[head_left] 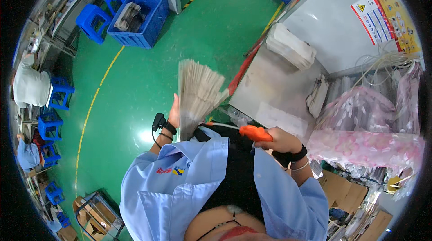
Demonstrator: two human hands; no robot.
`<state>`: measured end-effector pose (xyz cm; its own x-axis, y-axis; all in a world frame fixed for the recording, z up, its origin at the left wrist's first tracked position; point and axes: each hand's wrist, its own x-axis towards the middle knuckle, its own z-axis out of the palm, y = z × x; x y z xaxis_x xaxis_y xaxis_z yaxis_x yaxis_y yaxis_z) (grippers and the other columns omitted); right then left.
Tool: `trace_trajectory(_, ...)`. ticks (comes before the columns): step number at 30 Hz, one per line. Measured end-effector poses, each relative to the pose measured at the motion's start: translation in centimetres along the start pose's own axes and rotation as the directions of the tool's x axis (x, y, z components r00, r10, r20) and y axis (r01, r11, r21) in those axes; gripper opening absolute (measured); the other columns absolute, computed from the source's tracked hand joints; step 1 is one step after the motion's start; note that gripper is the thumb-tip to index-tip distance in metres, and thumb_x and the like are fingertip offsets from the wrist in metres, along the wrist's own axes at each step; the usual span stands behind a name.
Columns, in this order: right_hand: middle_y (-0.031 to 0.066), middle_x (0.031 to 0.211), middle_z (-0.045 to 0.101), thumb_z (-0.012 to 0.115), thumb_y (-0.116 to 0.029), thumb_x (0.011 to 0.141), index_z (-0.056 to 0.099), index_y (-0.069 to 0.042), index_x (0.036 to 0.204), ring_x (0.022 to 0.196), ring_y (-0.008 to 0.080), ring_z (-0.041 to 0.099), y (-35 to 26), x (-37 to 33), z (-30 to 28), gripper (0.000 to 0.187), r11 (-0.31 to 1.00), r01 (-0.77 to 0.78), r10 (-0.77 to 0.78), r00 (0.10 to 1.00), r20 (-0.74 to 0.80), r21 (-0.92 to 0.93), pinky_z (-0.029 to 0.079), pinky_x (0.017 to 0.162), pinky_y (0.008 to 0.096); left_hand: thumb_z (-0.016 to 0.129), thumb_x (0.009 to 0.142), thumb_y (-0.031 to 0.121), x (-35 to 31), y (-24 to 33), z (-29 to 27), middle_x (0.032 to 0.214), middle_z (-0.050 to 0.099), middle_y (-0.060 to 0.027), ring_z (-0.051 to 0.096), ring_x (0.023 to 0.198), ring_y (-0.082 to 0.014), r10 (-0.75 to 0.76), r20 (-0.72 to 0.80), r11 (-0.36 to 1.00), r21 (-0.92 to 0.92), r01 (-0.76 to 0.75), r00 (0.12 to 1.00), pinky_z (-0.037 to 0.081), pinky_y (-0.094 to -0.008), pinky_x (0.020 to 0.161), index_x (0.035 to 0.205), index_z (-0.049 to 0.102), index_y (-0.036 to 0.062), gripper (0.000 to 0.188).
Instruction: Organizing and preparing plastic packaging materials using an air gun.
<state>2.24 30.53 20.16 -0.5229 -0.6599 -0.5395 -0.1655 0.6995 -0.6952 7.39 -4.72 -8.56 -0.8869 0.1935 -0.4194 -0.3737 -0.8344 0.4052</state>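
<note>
My left hand (173,114) grips a tall bundle of thin greyish-white sheets (198,90). The sheets fan out at the top, and part of that hand is hidden behind them. In my right hand (283,141) is an orange air blow gun (255,133), fingers wrapped round its body. Its long thin nozzle reaches left toward the lower part of the bundle, ending in a small orange tip close to my chest. Whether the tip touches the sheets I cannot tell.
To the right stands a metal worktable (265,83) bearing a stack of pale sheets (291,46). A pink flowered plastic cover (360,146) drapes beside it. Blue crate (150,22) and blue stools (92,21) stand on the green floor ahead. People sit along the left benches.
</note>
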Motion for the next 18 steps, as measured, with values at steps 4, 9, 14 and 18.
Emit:
trace_trajectory(4,0.0193,0.075,0.061,0.064,-0.038,0.086,0.061,-0.002,0.096,0.068,0.0338,0.06,0.7,-0.2,0.8,0.038,1.0,0.002,-0.002,0.999,-0.045,0.003,0.048,0.066,0.0396,0.031,0.097,0.053,0.8,-0.7,-1.5,0.133,0.05,-0.0145,0.052,0.118,-0.0296,0.085,0.024,0.984,0.153,-0.087,0.996,0.044,-0.0437,0.099,0.139,0.037,0.0028,0.065)
trace_trajectory(9,0.014,0.069,0.061,0.061,-0.04,0.088,0.061,-0.004,0.092,0.067,0.0291,0.061,1.5,-0.5,1.4,0.037,0.999,-0.042,0.041,0.999,0.019,0.026,0.048,0.066,0.0386,0.03,0.096,0.057,-0.7,0.7,2.8,0.132,0.051,-0.0154,0.054,0.115,-0.0309,-0.028,-0.003,0.999,0.041,0.028,1.0,0.045,-0.0441,0.097,0.139,0.038,0.0027,0.07)
trace_trajectory(14,0.0113,0.075,0.065,0.064,-0.037,0.087,0.064,-0.004,0.101,0.07,0.0226,0.063,0.6,-0.9,1.1,0.036,0.999,0.006,-0.009,0.997,0.079,0.033,0.048,0.068,0.0324,0.029,0.095,0.06,-0.8,0.6,2.3,0.133,0.05,-0.0156,0.053,0.116,-0.0311,-0.089,-0.03,0.995,-0.054,0.087,0.996,0.044,-0.0441,0.097,0.14,0.037,0.003,0.073)
trace_trajectory(18,0.0122,0.075,0.065,0.064,-0.035,0.086,0.064,-0.003,0.101,0.07,0.0223,0.063,1.3,-0.9,0.8,0.035,0.995,-0.088,0.086,0.996,0.036,0.051,0.048,0.068,0.0327,0.029,0.093,0.064,-1.0,1.2,4.3,0.133,0.05,-0.0152,0.053,0.117,-0.0309,-0.087,0.046,0.992,-0.085,0.091,0.995,0.044,-0.0439,0.098,0.139,0.038,0.0041,0.076)
